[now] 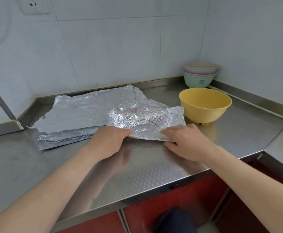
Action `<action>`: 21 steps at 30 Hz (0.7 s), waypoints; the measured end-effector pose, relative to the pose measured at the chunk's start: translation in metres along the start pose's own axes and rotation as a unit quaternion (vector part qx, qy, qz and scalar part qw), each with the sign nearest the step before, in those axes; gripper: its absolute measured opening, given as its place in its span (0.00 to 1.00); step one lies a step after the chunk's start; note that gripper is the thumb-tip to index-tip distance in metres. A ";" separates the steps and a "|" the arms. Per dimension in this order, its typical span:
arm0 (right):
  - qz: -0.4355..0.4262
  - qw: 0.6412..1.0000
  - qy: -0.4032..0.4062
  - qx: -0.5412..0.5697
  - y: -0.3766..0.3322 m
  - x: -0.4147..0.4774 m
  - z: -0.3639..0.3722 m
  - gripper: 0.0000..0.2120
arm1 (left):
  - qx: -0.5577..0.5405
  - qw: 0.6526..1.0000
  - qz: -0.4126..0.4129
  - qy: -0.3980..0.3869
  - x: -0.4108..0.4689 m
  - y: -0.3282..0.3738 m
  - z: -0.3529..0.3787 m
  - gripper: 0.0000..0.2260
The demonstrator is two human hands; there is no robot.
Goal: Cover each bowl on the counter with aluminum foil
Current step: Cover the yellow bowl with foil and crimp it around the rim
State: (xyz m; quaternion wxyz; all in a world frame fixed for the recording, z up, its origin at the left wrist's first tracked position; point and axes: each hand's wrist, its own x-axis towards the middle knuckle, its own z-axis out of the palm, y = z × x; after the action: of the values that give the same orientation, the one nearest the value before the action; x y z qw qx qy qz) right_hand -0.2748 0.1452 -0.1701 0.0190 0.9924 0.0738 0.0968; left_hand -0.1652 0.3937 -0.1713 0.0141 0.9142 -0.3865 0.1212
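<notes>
Stainless bench (137,174), tiled corner. Left hand (108,140) and right hand (186,142) each pinch the near edge of a crumpled foil sheet (145,120). Yellow bowl (204,106) sits uncovered at its 2 o'clock. Suggest: lift level, centre over rim, crimp evenly; likely tears easily.

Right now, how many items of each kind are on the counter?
Yellow bowl: 1
Stack of bowls: 1, rims too close to count singly
Foil sheet, gripped by left hand and right hand: 1
Pile of foil sheets: 1
Total: 4
</notes>
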 end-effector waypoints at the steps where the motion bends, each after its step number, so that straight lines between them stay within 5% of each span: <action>1: -0.005 0.999 0.038 -0.017 0.004 0.000 0.000 0.10 | 0.001 0.999 -0.007 0.035 0.000 -0.001 -0.002 0.19; 5: -0.001 0.988 0.155 0.026 0.025 0.002 -0.015 0.14 | -0.038 0.981 -0.022 0.190 0.000 -0.016 -0.033 0.16; 8: -0.014 0.982 0.177 0.067 0.031 0.010 -0.040 0.20 | -0.069 0.972 -0.045 0.219 -0.001 -0.024 -0.061 0.16; 15: -0.024 0.987 0.088 0.131 0.029 0.016 -0.092 0.11 | -0.108 0.971 -0.053 0.208 -0.007 -0.028 -0.082 0.16; 18: 0.028 0.955 0.145 0.258 0.024 0.014 -0.105 0.09 | -0.118 0.968 -0.085 0.203 -0.004 -0.029 -0.088 0.13; 21: 0.079 0.903 0.221 0.360 0.023 0.019 -0.113 0.07 | -0.122 0.978 -0.127 0.109 0.001 -0.030 -0.095 0.17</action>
State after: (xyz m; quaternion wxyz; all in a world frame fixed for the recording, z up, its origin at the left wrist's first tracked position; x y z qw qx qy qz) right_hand -0.2750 0.1281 -0.0542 -0.3639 0.8876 0.0271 0.2812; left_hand -0.1635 0.4251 -0.0768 0.1824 0.9286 -0.2751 0.1693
